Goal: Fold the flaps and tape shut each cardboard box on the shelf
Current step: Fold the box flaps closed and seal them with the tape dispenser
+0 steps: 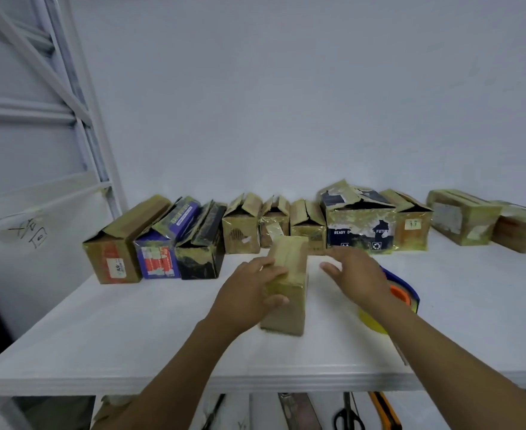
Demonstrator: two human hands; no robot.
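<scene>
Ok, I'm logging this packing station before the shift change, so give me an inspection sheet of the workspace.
Surface: white shelf, bare at the front.
Job's things: small box pulled forward, top flaps folded down; row of boxes along the wall, several flaps up; tape dispenser at right.
Clutter: scissors and orange cutter below the shelf.
Hands: left hand grips the small box; right hand open, over the dispenser.
Cables: nothing seen.
Surroundings: white wall, metal rack at left.

On the white shelf, the left hand grips a small tan cardboard box with closed flaps. The right hand, fingers spread, hovers just beside it, above a blue-and-orange tape dispenser. A row of worn cardboard boxes lines the wall behind.
</scene>
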